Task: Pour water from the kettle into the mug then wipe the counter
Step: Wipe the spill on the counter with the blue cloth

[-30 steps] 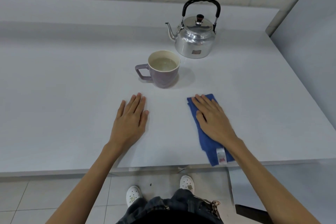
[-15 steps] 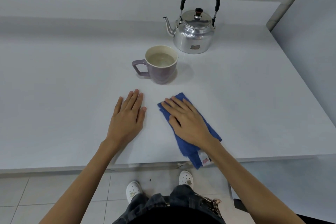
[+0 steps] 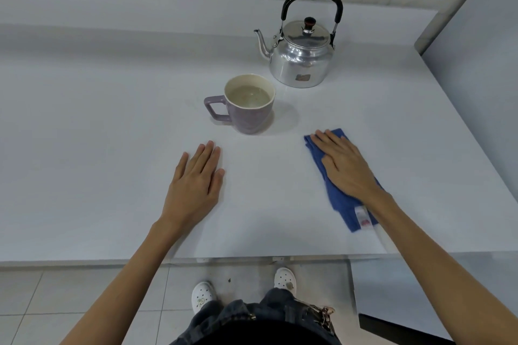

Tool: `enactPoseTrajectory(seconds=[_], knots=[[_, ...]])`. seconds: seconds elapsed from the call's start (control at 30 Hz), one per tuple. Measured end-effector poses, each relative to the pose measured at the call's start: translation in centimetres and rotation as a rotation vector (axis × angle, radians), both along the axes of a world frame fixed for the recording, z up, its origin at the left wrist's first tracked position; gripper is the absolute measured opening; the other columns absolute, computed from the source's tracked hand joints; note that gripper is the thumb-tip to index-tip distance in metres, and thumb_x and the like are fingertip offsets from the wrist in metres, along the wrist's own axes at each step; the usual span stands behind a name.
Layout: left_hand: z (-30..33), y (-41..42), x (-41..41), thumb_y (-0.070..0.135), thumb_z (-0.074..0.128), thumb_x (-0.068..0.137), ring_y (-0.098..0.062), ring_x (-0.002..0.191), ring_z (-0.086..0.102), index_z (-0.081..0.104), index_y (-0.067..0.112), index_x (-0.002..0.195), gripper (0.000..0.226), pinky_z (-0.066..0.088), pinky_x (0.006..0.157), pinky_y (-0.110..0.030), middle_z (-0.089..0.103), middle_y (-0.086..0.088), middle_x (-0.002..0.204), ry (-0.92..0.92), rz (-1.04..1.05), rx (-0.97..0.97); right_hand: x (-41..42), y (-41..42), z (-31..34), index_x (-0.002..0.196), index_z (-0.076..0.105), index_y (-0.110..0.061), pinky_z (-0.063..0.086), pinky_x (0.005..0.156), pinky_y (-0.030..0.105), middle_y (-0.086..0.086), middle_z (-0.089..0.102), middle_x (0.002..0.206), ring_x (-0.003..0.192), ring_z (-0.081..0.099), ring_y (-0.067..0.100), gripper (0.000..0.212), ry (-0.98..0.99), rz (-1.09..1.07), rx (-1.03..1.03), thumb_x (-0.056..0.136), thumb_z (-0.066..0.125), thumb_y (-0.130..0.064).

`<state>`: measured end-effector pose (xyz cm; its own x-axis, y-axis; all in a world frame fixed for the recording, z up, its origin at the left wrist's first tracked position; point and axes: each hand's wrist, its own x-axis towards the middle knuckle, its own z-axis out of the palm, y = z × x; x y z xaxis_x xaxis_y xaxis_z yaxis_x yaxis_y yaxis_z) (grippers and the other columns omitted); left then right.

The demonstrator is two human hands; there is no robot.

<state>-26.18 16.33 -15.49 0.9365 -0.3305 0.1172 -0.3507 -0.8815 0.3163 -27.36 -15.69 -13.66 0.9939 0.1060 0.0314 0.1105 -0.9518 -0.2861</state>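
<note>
With the mug (image 3: 250,103) already filled and the kettle (image 3: 301,57) set down behind it, your right hand (image 3: 346,166) presses flat, fingers spread, on the blue cloth (image 3: 340,199) right of the mug, wiping underway, left hand (image 3: 194,185) resting open on the counter (image 3: 84,134).

Polished metal, glazed ceramic, soft cloth on a matt tabletop (image 3: 112,148).
The kettle (image 3: 301,64) is shiny metal with a black plastic-looking handle; the mug (image 3: 249,117) nearby looks smooth, glazed; the blue cloth (image 3: 340,204) is nappy.
</note>
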Motion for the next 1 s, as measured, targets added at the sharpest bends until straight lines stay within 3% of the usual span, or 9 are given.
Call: enactPoseTrajectory(seconds=[0.17,0.33,0.47,0.6,0.73,0.83,1.0], knots=[[0.2,-0.1,-0.1,0.037,0.021,0.096,-0.013,0.146,0.013,0.024,0.014,0.148,0.057,0.007,0.121,-0.039,0.021,-0.001,0.157,0.002,-0.003,-0.001,3.3,3.4,-0.4,0.145,0.035,-0.011,0.015,0.117,0.036,0.006,0.036,0.152,0.142,0.028,0.022,0.048,-0.055,-0.035,-0.017,0.096,0.036,-0.009],[0.2,0.0,0.0,0.038,0.021,0.096,-0.013,0.146,0.013,0.024,0.015,0.148,0.057,0.006,0.121,-0.039,0.021,-0.001,0.158,0.002,0.001,-0.005,0.9,8.7,-0.3,0.142,0.039,-0.011,0.018,0.117,0.039,0.007,0.042,0.149,0.14,0.034,0.023,0.054,-0.071,0.092,-0.023,0.09,0.03,-0.017],[0.1,0.1,0.0,0.039,0.02,0.096,-0.013,0.146,0.012,0.022,0.015,0.148,0.058,0.005,0.121,-0.038,0.02,-0.001,0.158,0.012,-0.006,-0.004,-3.4,11.5,-0.5,0.148,0.028,-0.014,0.007,0.12,0.035,0.001,0.029,0.156,0.145,0.02,0.016,0.058,-0.011,0.245,-0.059,0.092,0.018,-0.024],[0.1,0.1,0.0,0.039,0.019,0.096,-0.012,0.146,0.013,0.023,0.015,0.148,0.058,0.007,0.121,-0.038,0.022,-0.001,0.157,0.0,-0.006,0.001,-8.4,9.0,-0.4,0.151,0.017,-0.016,0.002,0.12,0.03,-0.004,0.016,0.158,0.146,0.01,0.008,0.052,0.027,0.336,-0.011,0.099,0.023,-0.023],[0.1,0.0,0.0,0.041,0.016,0.095,-0.012,0.146,0.015,0.025,0.016,0.148,0.059,0.007,0.121,-0.038,0.023,0.0,0.157,-0.011,-0.001,0.0,-9.5,3.0,0.2,0.149,0.018,-0.018,0.001,0.118,0.022,-0.005,0.018,0.156,0.145,0.009,0.003,0.05,0.043,0.193,0.028,0.102,0.029,-0.03],[0.0,0.1,0.1,0.039,0.021,0.098,-0.011,0.146,0.012,0.023,0.016,0.148,0.055,0.005,0.121,-0.037,0.021,0.001,0.158,-0.002,-0.005,-0.009,-7.3,0.1,0.4,0.146,0.015,-0.02,-0.002,0.116,0.017,-0.005,0.017,0.155,0.145,0.015,0.008,0.046,0.047,0.066,0.022,0.102,0.029,-0.025],[0.2,0.2,0.1,0.031,0.033,0.1,-0.012,0.146,0.013,0.025,0.015,0.147,0.051,0.006,0.121,-0.038,0.023,0.0,0.157,0.009,-0.014,-0.058,-1.5,2.2,-0.3,0.145,0.028,-0.003,0.007,0.118,0.027,0.01,0.027,0.154,0.144,0.025,0.021,0.047,-0.039,-0.068,-0.019,0.099,0.037,-0.008]])
